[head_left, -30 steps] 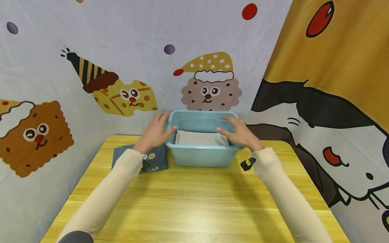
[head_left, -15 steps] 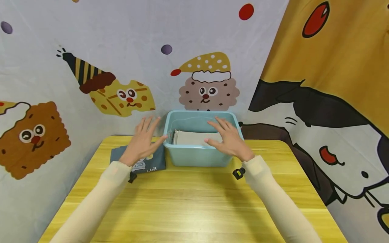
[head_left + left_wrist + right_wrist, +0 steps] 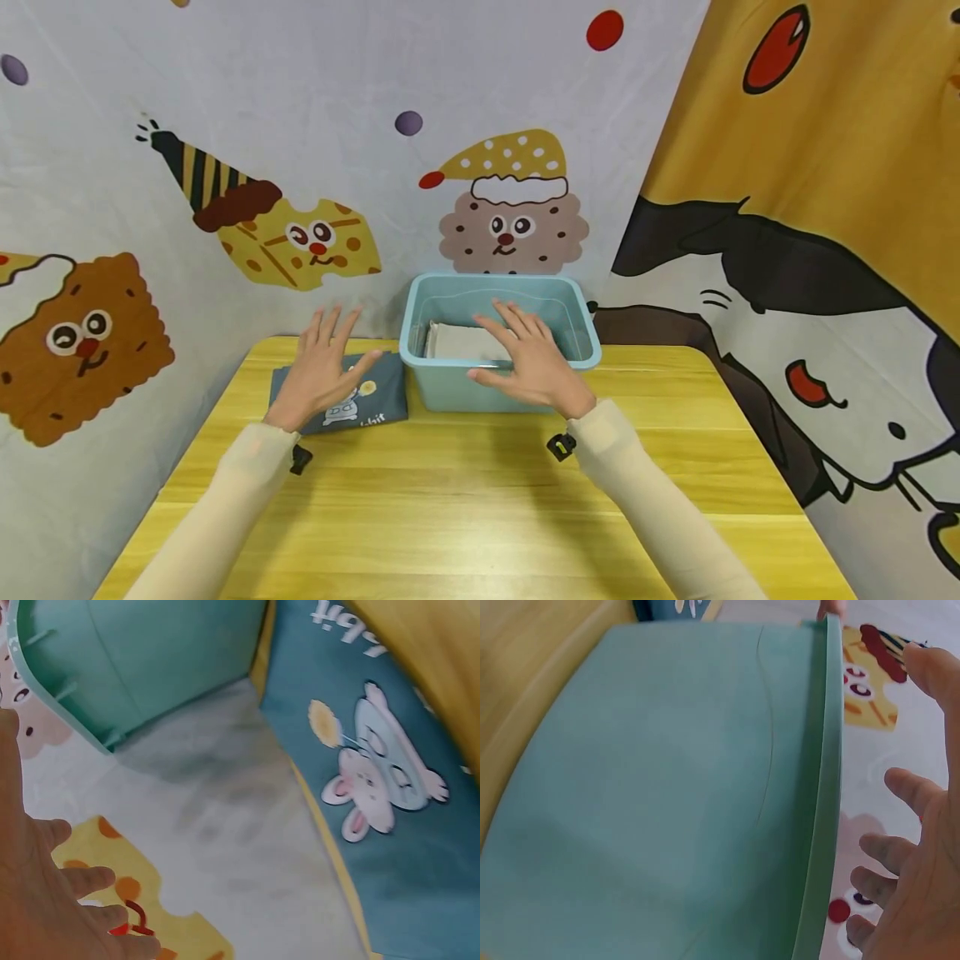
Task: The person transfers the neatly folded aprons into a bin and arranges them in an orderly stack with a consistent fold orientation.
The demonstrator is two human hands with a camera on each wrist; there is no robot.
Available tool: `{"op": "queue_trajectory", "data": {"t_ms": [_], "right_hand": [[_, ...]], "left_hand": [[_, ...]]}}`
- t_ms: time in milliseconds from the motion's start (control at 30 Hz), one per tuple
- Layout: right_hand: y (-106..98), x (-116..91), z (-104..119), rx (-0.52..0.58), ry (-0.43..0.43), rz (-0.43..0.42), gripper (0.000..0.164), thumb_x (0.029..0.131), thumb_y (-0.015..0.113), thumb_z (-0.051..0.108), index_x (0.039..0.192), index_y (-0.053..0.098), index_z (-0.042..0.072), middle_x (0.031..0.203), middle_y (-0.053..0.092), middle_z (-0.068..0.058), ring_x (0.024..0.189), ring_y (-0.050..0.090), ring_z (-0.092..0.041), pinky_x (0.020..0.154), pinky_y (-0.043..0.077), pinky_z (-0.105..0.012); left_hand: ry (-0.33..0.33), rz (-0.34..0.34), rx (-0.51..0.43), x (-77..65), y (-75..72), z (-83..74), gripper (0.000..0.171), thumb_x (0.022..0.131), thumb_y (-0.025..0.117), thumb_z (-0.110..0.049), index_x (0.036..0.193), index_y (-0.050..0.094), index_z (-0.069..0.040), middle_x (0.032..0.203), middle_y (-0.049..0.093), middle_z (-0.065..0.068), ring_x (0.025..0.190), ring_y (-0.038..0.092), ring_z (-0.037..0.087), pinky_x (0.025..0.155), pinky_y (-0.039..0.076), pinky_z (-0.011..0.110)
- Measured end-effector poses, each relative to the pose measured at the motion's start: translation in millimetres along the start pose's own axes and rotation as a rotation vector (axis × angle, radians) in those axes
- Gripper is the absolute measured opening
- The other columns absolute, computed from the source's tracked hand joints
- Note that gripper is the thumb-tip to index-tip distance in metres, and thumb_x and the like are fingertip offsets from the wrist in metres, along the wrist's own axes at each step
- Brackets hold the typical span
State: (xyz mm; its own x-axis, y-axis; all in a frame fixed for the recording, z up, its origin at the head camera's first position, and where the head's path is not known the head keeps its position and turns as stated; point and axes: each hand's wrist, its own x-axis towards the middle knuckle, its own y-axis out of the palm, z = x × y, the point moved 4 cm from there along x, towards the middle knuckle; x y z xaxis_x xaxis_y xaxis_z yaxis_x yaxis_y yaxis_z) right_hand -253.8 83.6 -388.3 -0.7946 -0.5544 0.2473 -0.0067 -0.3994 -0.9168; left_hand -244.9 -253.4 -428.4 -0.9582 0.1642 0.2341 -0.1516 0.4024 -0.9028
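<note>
A light blue plastic bin (image 3: 480,387) stands at the back of the table, with a flat off-white folded item (image 3: 457,342) inside it. Over the bin's near rim my right hand (image 3: 528,362) hovers, fingers spread and holding nothing. To the left, a dark blue folded cloth-like piece (image 3: 382,392) with a rabbit print lies flat beside the bin. My left hand (image 3: 318,375) is above this piece, fingers apart, nothing in its grasp. The left wrist view shows the rabbit print (image 3: 382,757) and the bin's side (image 3: 180,652); the right wrist view is filled by the bin's outer wall (image 3: 652,772).
The yellow wood-grain table (image 3: 465,500) reaches toward me from the bin. Behind it hangs a white cloth backdrop (image 3: 300,100) with cartoon snacks, joined on the right by a yellow part (image 3: 862,125). Small black devices sit at both wrists.
Both hands have drawn back toward me and to the left, away from the bin's sides. The left hand has come off the bin's rim. The bin and the folded pieces stay put.
</note>
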Motion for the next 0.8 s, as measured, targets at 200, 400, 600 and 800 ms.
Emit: {"op": "queue_trajectory", "data": {"t_ms": [200,400,600,800], "right_hand": [[10.2,4.2,23.7,-0.001,-0.051,0.011,0.083,0.092,0.057,0.073,0.162,0.024,0.041,0.174,0.009,0.003,0.162,0.01,-0.027,0.129,0.009,-0.059],[21.6,8.9,44.9,-0.029,-0.087,0.054,0.087,0.091,0.055,0.076,0.163,0.021,0.041,0.174,0.006,0.004,0.162,0.007,-0.024,0.131,0.008,-0.054],[30.1,12.4,67.4,-0.044,-0.158,0.051,0.087,0.091,0.057,0.074,0.163,0.026,0.036,0.174,0.008,0.003,0.162,0.011,-0.026,0.13,0.012,-0.056],[38.6,12.2,91.3,-0.036,-0.223,0.06,0.089,0.09,0.057,0.076,0.163,0.028,0.034,0.174,0.011,0.0,0.162,0.01,-0.022,0.13,0.013,-0.054]], "left_hand": [[-0.038,0.002,-0.021,-9.0,5.1,18.4,0.084,0.102,0.045,-0.064,0.167,0.01,-0.024,0.172,0.007,0.023,0.157,-0.003,0.05,0.119,0.007,0.077],[-0.066,0.002,-0.023,-15.8,12.4,37.0,0.084,0.102,0.046,-0.063,0.167,0.012,-0.02,0.169,0.011,0.029,0.155,0.0,0.056,0.118,0.009,0.078],[-0.128,0.024,-0.027,-24.5,15.0,56.3,0.087,0.103,0.044,-0.063,0.166,0.011,-0.014,0.169,0.006,0.031,0.154,-0.002,0.057,0.118,0.007,0.078],[-0.2,0.061,-0.036,-33.6,18.1,74.1,0.09,0.103,0.042,-0.065,0.166,0.01,-0.008,0.167,0.005,0.034,0.153,-0.002,0.059,0.118,0.007,0.078]]}}
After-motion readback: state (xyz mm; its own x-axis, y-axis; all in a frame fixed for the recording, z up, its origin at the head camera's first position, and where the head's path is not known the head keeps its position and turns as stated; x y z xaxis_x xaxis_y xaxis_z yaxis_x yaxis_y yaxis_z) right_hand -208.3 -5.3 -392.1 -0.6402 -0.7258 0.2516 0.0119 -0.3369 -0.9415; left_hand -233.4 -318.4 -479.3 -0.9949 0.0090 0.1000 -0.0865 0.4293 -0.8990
